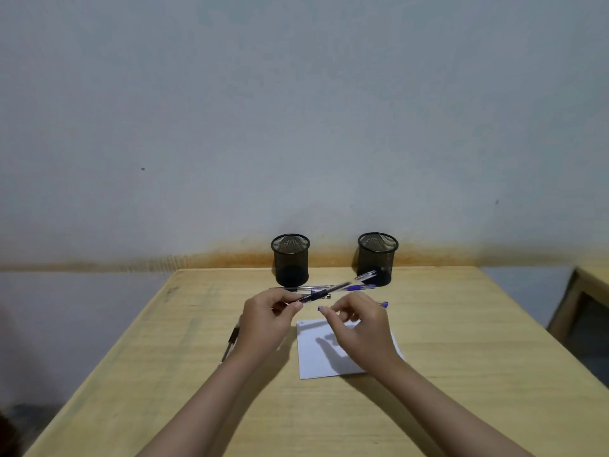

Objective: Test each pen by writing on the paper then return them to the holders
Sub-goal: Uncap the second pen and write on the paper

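A pale wooden table [461, 341] stands against a grey-blue wall [296, 110], with a rusty orange stain along the wall at the table's far edge. At the far right, part of another wooden piece of furniture [590, 291] shows.

Two black mesh holders stand upright near the table's far edge, well apart: the left holder [290, 258] and the right holder [377, 257]. Neither has a pen standing in it.

A white paper [316, 354] lies flat on the table in front of the person, partly under the right hand.

The left hand [267, 319] pinches a dark pen [333, 288] at its near end between thumb and fingertips. The pen's long axis runs from lower left to upper right, its far clear end rising toward the right holder's base. It is held above the table.

The right hand [357, 324] hovers over the paper with its fingers curled and narrowly parted; whether they grip anything cannot be told.

Behind the hands, a blue pen [361, 287] and a clear pen [296, 288] lie on the table, roughly left to right. Another blue pen [383, 304] lies just behind the right hand, mostly hidden. A black pen [230, 341] lies left of the left wrist, pointing away from the person.
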Demonstrator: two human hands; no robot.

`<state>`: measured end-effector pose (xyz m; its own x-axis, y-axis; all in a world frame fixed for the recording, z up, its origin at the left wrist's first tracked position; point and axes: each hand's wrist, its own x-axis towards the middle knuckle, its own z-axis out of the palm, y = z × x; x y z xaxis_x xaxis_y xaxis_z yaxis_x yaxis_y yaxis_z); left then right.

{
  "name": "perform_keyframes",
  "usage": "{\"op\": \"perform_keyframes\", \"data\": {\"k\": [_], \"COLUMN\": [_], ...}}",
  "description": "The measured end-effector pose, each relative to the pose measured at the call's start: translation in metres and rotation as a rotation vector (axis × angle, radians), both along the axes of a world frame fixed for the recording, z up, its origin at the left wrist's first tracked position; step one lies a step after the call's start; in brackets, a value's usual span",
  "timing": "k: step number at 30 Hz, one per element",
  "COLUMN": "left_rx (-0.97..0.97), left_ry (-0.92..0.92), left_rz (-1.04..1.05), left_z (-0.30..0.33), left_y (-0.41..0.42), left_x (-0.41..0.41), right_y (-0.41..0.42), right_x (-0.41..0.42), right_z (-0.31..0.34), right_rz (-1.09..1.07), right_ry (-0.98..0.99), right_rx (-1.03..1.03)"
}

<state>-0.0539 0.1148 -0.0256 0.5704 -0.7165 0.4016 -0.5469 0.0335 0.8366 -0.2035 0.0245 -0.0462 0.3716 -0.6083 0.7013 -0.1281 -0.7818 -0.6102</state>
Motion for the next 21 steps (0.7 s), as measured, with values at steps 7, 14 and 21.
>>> {"op": "perform_keyframes", "data": {"k": [7,14,21], "left_rx": [0.049,0.023,0.138], "left_ry": [0.016,0.028,0.017], "left_rz": [-0.071,-0.100,0.284], "left_z": [-0.001,0.013,0.014], "left_y": [-0.001,0.006,0.068], "left_x": [-0.004,0.010,0.094], "right_y": [0.017,0.031,-0.023], "right_x": [0.016,0.025,-0.022], "right_z": [0.012,0.021,0.062], "right_rz": [0.110,0.153,-0.166], "right_ry": [-0.193,-0.267,-0.634], "right_rx": [0.790,0.557,0.482]}}
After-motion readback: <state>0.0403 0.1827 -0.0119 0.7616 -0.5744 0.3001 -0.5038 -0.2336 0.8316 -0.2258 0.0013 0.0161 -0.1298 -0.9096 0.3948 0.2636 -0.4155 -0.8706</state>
